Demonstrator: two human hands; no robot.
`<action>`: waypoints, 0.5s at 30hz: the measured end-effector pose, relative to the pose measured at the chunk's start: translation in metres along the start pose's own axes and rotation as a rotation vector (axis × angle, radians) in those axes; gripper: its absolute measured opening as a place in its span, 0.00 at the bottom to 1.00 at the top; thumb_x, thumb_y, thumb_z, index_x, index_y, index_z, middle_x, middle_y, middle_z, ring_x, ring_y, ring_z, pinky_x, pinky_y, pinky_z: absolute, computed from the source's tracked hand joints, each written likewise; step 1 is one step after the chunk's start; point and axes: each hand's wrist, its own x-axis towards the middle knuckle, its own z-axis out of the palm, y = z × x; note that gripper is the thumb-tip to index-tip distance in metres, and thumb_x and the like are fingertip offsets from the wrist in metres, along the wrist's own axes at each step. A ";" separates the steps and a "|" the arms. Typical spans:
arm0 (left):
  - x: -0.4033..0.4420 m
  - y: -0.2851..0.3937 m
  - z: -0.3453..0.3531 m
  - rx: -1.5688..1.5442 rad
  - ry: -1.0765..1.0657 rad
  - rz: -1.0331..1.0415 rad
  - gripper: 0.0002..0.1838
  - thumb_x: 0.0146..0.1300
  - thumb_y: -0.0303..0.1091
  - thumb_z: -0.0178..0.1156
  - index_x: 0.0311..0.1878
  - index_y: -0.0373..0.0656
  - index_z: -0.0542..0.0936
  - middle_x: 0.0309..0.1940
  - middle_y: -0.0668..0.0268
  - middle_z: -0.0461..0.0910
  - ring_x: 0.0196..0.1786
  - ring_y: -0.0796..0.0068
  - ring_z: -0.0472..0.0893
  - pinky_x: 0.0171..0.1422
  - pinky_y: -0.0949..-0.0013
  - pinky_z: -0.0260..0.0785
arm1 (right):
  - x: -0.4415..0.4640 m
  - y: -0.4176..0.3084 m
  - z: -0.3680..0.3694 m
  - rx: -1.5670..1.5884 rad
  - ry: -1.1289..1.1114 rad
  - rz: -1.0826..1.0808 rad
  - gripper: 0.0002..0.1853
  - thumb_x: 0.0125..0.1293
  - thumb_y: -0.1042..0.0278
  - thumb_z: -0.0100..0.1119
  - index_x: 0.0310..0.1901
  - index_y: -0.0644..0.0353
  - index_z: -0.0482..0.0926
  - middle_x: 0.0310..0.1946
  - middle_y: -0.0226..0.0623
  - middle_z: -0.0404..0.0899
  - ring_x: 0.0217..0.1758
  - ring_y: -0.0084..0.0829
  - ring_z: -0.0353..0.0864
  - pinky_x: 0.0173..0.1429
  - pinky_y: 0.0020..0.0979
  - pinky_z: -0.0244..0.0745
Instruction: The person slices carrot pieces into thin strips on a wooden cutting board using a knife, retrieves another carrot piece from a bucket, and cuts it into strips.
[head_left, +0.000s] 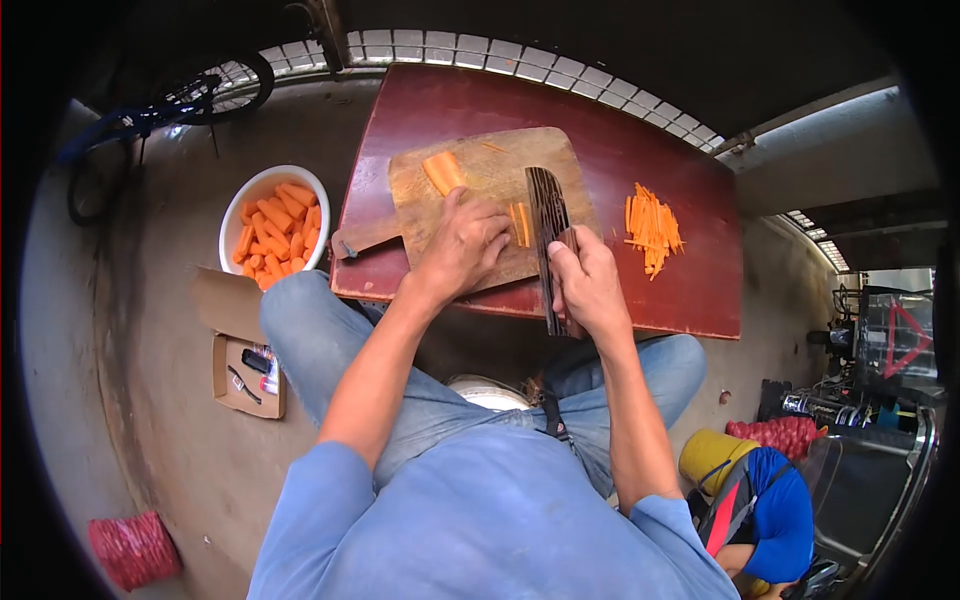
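My right hand [590, 280] is wrapped round the handle of a broad dark-bladed kitchen knife [547, 215], its blade over the right part of the wooden cutting board [550, 145]. Just left of the blade lie a few cut carrot strips [520, 225]. My left hand [465, 240] rests on the board with its fingers bent but apart. Its foremost finger reaches the lower end of overlapping carrot slices [441, 172]; what lies beneath the palm is hidden. On the table to the right sits a heap of carrot sticks [653, 230].
The board lies on a red table [690, 310]. Left of it, a white tub [322, 185] holds peeled carrots [280, 225]. An opened cardboard box [235, 395] stands on the floor by my left knee. Another person [780, 510] is at lower right, near a yellow bucket [708, 455].
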 end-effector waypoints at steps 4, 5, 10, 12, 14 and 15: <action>0.007 -0.008 0.002 0.053 0.102 0.006 0.09 0.65 0.27 0.75 0.48 0.41 0.92 0.49 0.62 0.90 0.58 0.59 0.87 0.84 0.40 0.61 | -0.009 0.009 0.010 0.065 -0.101 0.035 0.12 0.85 0.64 0.59 0.44 0.64 0.76 0.23 0.33 0.76 0.17 0.25 0.78 0.24 0.35 0.73; 0.008 -0.011 0.001 0.051 0.128 0.003 0.09 0.66 0.28 0.74 0.48 0.41 0.92 0.49 0.63 0.90 0.58 0.59 0.86 0.85 0.40 0.60 | -0.009 0.009 0.010 0.018 -0.090 0.036 0.12 0.85 0.63 0.59 0.46 0.65 0.77 0.23 0.34 0.77 0.17 0.26 0.79 0.24 0.35 0.74; 0.010 -0.009 -0.017 0.198 0.138 0.039 0.09 0.64 0.27 0.76 0.47 0.41 0.91 0.49 0.63 0.90 0.57 0.61 0.86 0.73 0.48 0.66 | 0.009 0.026 -0.039 -0.089 0.052 0.084 0.16 0.85 0.61 0.58 0.54 0.69 0.81 0.24 0.34 0.81 0.17 0.25 0.80 0.22 0.34 0.74; 0.012 -0.007 -0.023 0.209 0.148 0.045 0.09 0.63 0.27 0.77 0.46 0.41 0.91 0.49 0.63 0.91 0.55 0.61 0.87 0.68 0.51 0.67 | 0.022 0.044 -0.081 -0.050 0.123 0.081 0.12 0.85 0.62 0.57 0.47 0.64 0.80 0.24 0.31 0.77 0.16 0.22 0.76 0.20 0.31 0.69; 0.013 -0.006 -0.026 0.191 0.155 0.044 0.09 0.63 0.27 0.77 0.46 0.40 0.92 0.48 0.63 0.91 0.55 0.61 0.87 0.66 0.53 0.67 | 0.027 0.054 -0.116 -0.099 0.209 0.012 0.12 0.85 0.63 0.57 0.42 0.61 0.78 0.25 0.29 0.77 0.17 0.21 0.76 0.20 0.30 0.69; 0.013 -0.005 -0.024 0.166 0.148 0.038 0.09 0.62 0.27 0.77 0.46 0.40 0.92 0.48 0.63 0.91 0.55 0.61 0.87 0.67 0.53 0.67 | 0.024 0.047 -0.126 -0.088 0.232 0.040 0.12 0.84 0.62 0.58 0.43 0.62 0.79 0.26 0.31 0.77 0.18 0.22 0.77 0.23 0.31 0.72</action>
